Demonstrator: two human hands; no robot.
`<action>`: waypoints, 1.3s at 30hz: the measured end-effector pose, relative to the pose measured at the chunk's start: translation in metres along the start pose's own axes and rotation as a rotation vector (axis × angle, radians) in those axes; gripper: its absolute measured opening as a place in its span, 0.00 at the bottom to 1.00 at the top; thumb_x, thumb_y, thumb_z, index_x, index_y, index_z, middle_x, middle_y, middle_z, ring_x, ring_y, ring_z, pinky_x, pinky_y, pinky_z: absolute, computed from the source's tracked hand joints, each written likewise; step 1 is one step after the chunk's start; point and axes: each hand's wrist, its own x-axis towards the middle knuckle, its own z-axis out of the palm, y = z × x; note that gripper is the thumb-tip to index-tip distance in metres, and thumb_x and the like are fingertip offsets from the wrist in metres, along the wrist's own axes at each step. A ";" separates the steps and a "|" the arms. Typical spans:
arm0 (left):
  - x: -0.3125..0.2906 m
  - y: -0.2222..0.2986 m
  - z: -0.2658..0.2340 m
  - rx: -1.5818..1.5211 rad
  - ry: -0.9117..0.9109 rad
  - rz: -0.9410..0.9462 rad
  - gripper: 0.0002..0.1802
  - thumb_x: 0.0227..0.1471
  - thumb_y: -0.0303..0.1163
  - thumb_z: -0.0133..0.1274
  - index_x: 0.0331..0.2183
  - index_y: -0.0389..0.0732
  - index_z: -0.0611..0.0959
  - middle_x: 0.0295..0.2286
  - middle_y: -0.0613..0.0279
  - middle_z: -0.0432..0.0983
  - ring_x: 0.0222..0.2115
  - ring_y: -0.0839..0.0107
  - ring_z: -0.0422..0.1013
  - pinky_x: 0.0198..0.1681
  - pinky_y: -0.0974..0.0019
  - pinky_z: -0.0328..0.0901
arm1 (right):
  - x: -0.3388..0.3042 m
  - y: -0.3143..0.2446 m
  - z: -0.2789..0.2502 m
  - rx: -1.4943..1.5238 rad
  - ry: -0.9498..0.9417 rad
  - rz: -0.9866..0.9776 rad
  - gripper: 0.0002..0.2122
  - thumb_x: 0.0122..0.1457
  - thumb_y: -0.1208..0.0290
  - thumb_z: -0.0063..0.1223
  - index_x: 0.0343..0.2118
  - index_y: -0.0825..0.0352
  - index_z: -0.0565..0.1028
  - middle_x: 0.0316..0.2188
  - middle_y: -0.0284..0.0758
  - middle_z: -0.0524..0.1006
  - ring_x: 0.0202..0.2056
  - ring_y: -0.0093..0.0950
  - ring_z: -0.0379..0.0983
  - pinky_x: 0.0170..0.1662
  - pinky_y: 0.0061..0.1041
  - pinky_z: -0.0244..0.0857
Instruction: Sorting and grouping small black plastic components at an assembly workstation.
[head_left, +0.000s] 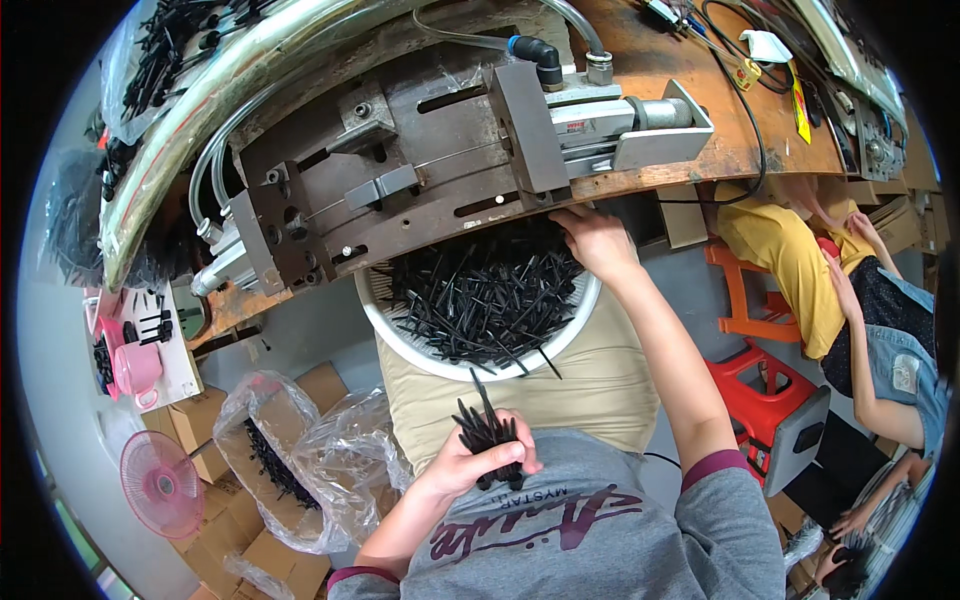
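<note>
My left hand [490,458] is closed around a bunch of thin black plastic sticks [487,428] in front of my shirt. One stick stands out longer than the others, and thicker ends poke out below my thumb. A white plastic basket [440,365] rests over my lap, heaped with loose black sticks [490,300] of the same sort. My right hand [597,243] is at the basket's far right, close under the workbench edge. Its fingertips are partly hidden there, so whether they grip anything does not show.
A metal fixture [420,160] with air cylinders and hoses sits on the wooden bench [740,150] just beyond the basket. Lower left are a lined carton [280,460] of black pieces and a pink fan [162,484]. Another person [800,260] sits right, near a red stool [760,400].
</note>
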 end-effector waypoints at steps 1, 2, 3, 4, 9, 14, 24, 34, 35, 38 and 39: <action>0.000 -0.001 -0.002 -0.022 0.003 0.002 0.08 0.55 0.30 0.54 0.34 0.35 0.75 0.25 0.60 0.72 0.28 0.68 0.73 0.35 0.63 0.68 | 0.001 0.000 0.001 -0.014 -0.019 0.001 0.14 0.49 0.74 0.57 0.41 0.57 0.78 0.40 0.31 0.78 0.35 0.37 0.77 0.38 0.35 0.73; -0.001 -0.002 -0.003 -0.043 0.006 0.003 0.08 0.56 0.30 0.54 0.34 0.35 0.76 0.24 0.60 0.73 0.27 0.71 0.73 0.34 0.67 0.68 | 0.001 0.001 0.001 -0.029 -0.037 0.003 0.14 0.49 0.73 0.57 0.41 0.57 0.78 0.40 0.31 0.78 0.35 0.37 0.77 0.38 0.35 0.73; 0.000 -0.002 -0.003 -0.046 0.019 0.011 0.08 0.56 0.30 0.54 0.34 0.35 0.76 0.23 0.61 0.72 0.26 0.71 0.72 0.33 0.67 0.67 | 0.000 0.001 0.001 -0.021 -0.022 0.001 0.14 0.49 0.73 0.57 0.41 0.57 0.78 0.40 0.31 0.78 0.35 0.38 0.77 0.37 0.35 0.73; 0.000 -0.003 -0.002 -0.050 0.033 0.021 0.08 0.56 0.30 0.54 0.34 0.35 0.76 0.22 0.61 0.72 0.25 0.72 0.72 0.32 0.67 0.67 | 0.000 0.001 0.001 -0.013 -0.008 -0.003 0.14 0.49 0.73 0.57 0.40 0.57 0.78 0.40 0.32 0.78 0.35 0.38 0.77 0.37 0.35 0.73; 0.002 -0.002 -0.002 -0.116 0.093 0.053 0.08 0.56 0.30 0.54 0.33 0.35 0.74 0.22 0.62 0.69 0.23 0.72 0.69 0.29 0.67 0.66 | -0.010 -0.002 -0.013 0.104 0.096 0.033 0.12 0.49 0.74 0.58 0.38 0.61 0.77 0.38 0.34 0.77 0.33 0.38 0.76 0.35 0.35 0.72; 0.008 -0.002 -0.012 -0.248 0.213 0.152 0.10 0.56 0.33 0.54 0.34 0.36 0.73 0.22 0.64 0.67 0.22 0.72 0.67 0.27 0.66 0.65 | -0.046 -0.027 -0.044 0.288 0.170 0.080 0.09 0.50 0.77 0.58 0.35 0.63 0.76 0.35 0.33 0.76 0.33 0.36 0.76 0.34 0.32 0.71; 0.042 0.008 0.000 0.075 0.459 0.090 0.18 0.55 0.35 0.57 0.41 0.32 0.75 0.22 0.66 0.69 0.23 0.74 0.68 0.29 0.70 0.66 | -0.094 -0.074 -0.091 0.370 0.238 -0.061 0.11 0.46 0.81 0.62 0.34 0.66 0.78 0.33 0.36 0.78 0.30 0.32 0.77 0.31 0.27 0.72; 0.044 0.010 0.005 0.219 0.426 0.111 0.09 0.53 0.31 0.59 0.33 0.36 0.79 0.23 0.69 0.73 0.22 0.82 0.68 0.27 0.76 0.63 | -0.115 -0.129 -0.114 0.685 0.080 -0.225 0.13 0.43 0.80 0.65 0.35 0.69 0.79 0.34 0.37 0.79 0.28 0.31 0.77 0.30 0.25 0.71; 0.043 0.009 0.005 0.198 0.439 0.118 0.09 0.53 0.31 0.59 0.33 0.36 0.79 0.23 0.68 0.73 0.22 0.82 0.68 0.27 0.76 0.64 | -0.114 -0.130 -0.112 0.695 0.097 -0.218 0.13 0.43 0.79 0.65 0.36 0.69 0.79 0.34 0.37 0.79 0.28 0.31 0.77 0.30 0.25 0.71; 0.040 0.011 0.007 0.125 0.503 0.144 0.10 0.54 0.32 0.57 0.35 0.36 0.79 0.22 0.67 0.72 0.21 0.79 0.69 0.27 0.75 0.65 | -0.113 -0.127 -0.107 0.705 0.138 -0.151 0.13 0.46 0.77 0.65 0.37 0.68 0.79 0.33 0.37 0.79 0.26 0.29 0.75 0.29 0.23 0.71; 0.037 0.012 0.004 0.093 0.520 0.119 0.11 0.56 0.34 0.56 0.35 0.36 0.78 0.21 0.67 0.72 0.21 0.78 0.69 0.27 0.74 0.66 | -0.114 -0.124 -0.105 0.708 0.127 -0.049 0.12 0.46 0.77 0.65 0.36 0.68 0.79 0.33 0.37 0.79 0.26 0.28 0.75 0.29 0.23 0.71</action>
